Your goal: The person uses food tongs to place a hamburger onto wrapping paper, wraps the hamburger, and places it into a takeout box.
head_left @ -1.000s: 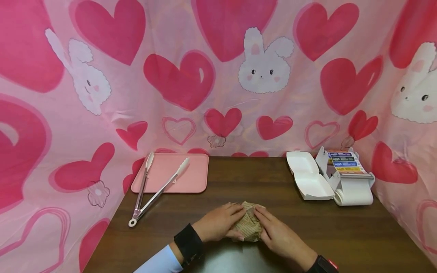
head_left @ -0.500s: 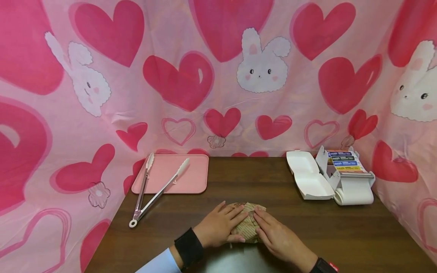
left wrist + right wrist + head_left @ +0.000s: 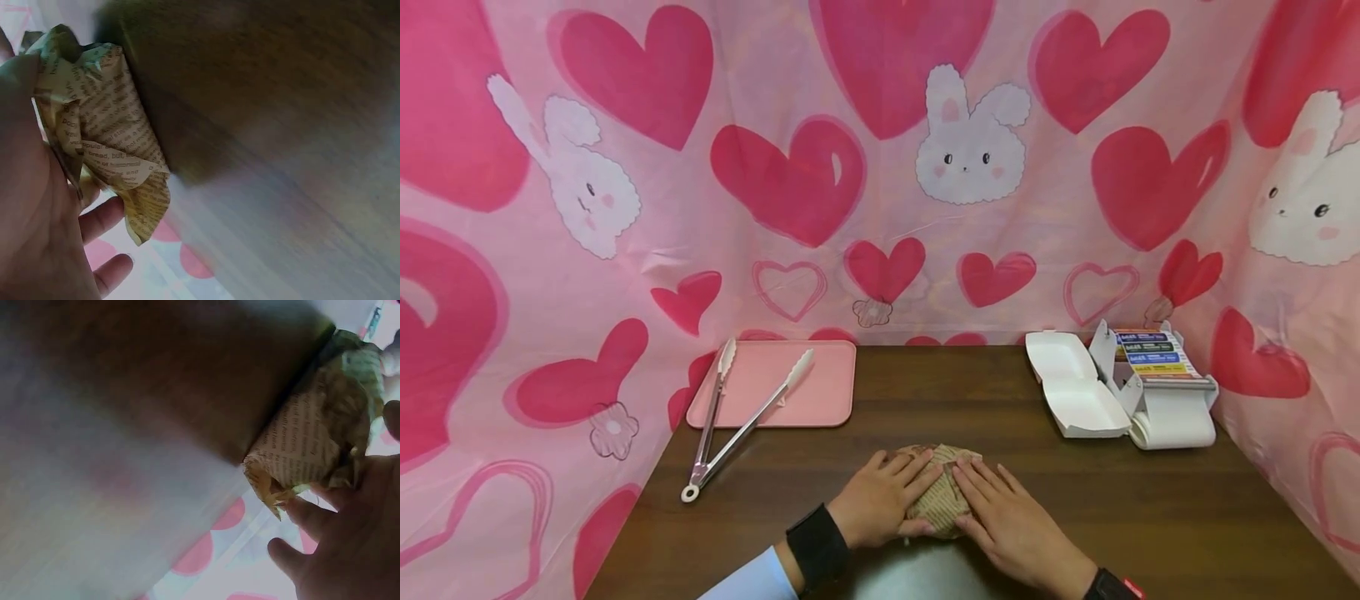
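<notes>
Paper-wrapped bundle (image 3: pixel 942 510): rests on the tabletop (image 3: pixel 970 400) between both hands, wrapped in creased, printed paper (lettered like newsprint).
Left hand (image 3: pixel 880 500): lies on the left of the bundle, with fingers fanned over the top and thumb along the near edge; grip spread, pinching nothing.
Right hand (image 3: pixel 1011 525): lies on the right of the bundle, with fingers nearly straight and sloping onto the top; grip spread too.
Paper corner (image 3: pixel 147 215): pokes out from the bundle near the left fingertips.
Pressing, as judged: probably best done with flat fingers and even force from both sides of the bundle, easing creases inward, keeping the top fold down and minding the thin paper; too hard a push could tear or squash.
Pink tray (image 3: pixel 831 392): sits beyond the bundle and to its left, under the tips of the tongs (image 3: pixel 741 436).
White box (image 3: pixel 1086 408): lies unfolded beyond the bundle and to its right, just beside the roll dispenser (image 3: pixel 1157 367).
</notes>
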{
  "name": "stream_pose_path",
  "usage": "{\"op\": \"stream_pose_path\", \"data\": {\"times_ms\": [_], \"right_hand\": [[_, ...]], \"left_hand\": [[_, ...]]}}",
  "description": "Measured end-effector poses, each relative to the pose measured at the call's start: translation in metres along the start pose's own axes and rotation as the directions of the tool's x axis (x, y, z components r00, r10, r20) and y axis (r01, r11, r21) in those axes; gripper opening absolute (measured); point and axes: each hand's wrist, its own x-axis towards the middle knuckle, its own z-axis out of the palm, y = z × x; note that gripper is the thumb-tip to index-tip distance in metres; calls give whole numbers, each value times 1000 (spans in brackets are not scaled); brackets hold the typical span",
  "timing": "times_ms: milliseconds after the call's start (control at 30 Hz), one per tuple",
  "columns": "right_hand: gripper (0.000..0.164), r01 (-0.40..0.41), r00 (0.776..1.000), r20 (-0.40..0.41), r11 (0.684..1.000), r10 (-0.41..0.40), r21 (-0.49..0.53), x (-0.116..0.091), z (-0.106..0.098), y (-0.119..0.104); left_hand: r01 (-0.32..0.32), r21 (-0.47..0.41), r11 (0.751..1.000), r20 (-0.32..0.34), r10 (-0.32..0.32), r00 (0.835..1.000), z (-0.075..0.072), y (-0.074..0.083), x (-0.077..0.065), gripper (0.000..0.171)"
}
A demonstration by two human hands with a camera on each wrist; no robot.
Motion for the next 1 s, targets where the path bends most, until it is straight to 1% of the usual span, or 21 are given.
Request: {"op": "stream_pose_path", "data": {"times_ms": [67, 167, 267, 367, 467, 600, 667, 767, 833, 1000], "right_hand": [[66, 1, 1000, 2, 1000, -1, -1, 0, 1, 0], [70, 33, 999, -20, 998, -34, -51, 0, 1, 0], [69, 61, 996, -53, 993, -67, -104, 0, 1, 0], [67, 76, 994, -67, 988, -86, -133, 1, 0, 0], [66, 83, 993, -67, 987, -93, -140, 2, -1, 0], [65, 82, 992, -80, 986, -95, -145, 1, -2, 1], [65, 79, 992, -90, 986, -93, -149, -1, -1, 2], [65, 64, 992, -100, 989, -77, -133, -2, -1, 2], [65, 51, 994, -95, 994, -61, -101, -2, -1, 3], [67, 33, 999, -44, 999, -32, 11, 1, 1, 4]], "left_hand": [[-2, -6, 1000, 7, 2, 1000, 2, 0, 0, 81], [-7, -9, 1000, 2, 7, 1000, 5, 1, -1, 89], [-8, 38, 999, -9, 8, 1000, 8, 2, -1, 93], [-6, 108, 994, -29, 9, 1000, 9, 4, 0, 92], [-30, 163, 986, -66, 41, 997, 7, 8, 1, 91], [-73, 193, 978, -121, 98, 988, 4, 17, 3, 84], [-84, 201, 976, -140, 114, 984, 5, 19, 5, 80], [-82, 224, 971, -162, 120, 979, 7, 21, 6, 77], [-76, 234, 969, -173, 119, 978, 8, 22, 6, 76], [-56, 205, 977, -207, 99, 973, 8, 24, 3, 72]]}}
